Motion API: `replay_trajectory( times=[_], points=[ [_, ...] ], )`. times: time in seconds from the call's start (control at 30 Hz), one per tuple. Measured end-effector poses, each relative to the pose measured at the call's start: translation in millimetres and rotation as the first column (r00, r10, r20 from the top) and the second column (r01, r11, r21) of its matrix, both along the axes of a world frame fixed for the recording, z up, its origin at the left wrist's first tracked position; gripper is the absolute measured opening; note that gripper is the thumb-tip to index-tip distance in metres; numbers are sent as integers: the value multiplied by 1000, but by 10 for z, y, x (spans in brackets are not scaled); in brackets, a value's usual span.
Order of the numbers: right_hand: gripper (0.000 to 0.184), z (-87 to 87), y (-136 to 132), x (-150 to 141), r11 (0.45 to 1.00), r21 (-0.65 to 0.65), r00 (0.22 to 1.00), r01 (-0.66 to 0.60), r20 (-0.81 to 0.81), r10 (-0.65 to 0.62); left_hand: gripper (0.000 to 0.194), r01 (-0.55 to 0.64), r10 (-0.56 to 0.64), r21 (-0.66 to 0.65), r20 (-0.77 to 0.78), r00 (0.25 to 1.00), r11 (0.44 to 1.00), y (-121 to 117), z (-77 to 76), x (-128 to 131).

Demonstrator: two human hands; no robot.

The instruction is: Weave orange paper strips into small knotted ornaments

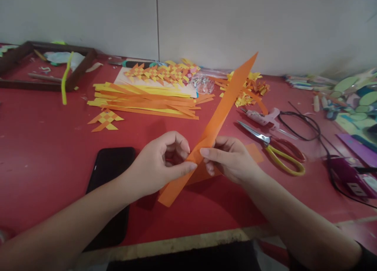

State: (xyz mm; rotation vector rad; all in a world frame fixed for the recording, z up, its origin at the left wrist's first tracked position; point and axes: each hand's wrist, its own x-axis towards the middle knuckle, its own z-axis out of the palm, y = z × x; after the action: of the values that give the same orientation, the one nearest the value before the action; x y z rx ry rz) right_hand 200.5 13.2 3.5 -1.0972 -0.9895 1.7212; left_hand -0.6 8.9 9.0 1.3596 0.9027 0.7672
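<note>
A long orange paper strip [226, 102] slants across the middle of the view, its pointed end up and to the right. My left hand [165, 159] pinches the lower part between thumb and fingers. My right hand [228, 157] grips the same strip just above, thumb on top. Behind the strip hangs more orange paper, partly hidden by my hands. A small woven paper fish [106, 119] in orange and yellow lies to the left. Scissors [272, 147] with red and yellow handles rest right of my right hand.
A black phone [110, 173] lies under my left forearm. Behind are orange and yellow strips [144, 100], a row of woven fish [161, 72] and a pile of paper scraps [253, 90]. A pink glue gun [262, 118] with a black cord and a dark frame [84, 68] flank them.
</note>
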Motion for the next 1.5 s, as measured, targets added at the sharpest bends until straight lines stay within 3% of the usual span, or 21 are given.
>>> replay_trajectory(
  times=[0.23, 0.33, 0.47, 1.17, 1.5],
  points=[
    [31, 34, 37, 12, 995, -53, 996, 84, -7, -84, 3, 55, -41, 130, -105, 994, 990, -12, 54, 7],
    [29, 34, 38, 5, 995, -33, 995, 96, -6, -96, 16, 83, -55, 189, -148, 987, 978, -3, 77, 8],
    [29, 54, 48, 6, 992, -48, 993, 118, -2, -118, 26, 101, -70, 168, -180, 981, 981, 6, 72, 7],
    [34, 50, 45, 14, 987, -63, 989, 145, -4, -146, 38, 118, -89, 158, -178, 980, 980, -33, 76, 7],
    [24, 28, 34, -17, 992, 23, 993, 120, 13, -121, 41, -6, 21, 115, -124, 992, 993, -45, 45, 43]
  ],
)
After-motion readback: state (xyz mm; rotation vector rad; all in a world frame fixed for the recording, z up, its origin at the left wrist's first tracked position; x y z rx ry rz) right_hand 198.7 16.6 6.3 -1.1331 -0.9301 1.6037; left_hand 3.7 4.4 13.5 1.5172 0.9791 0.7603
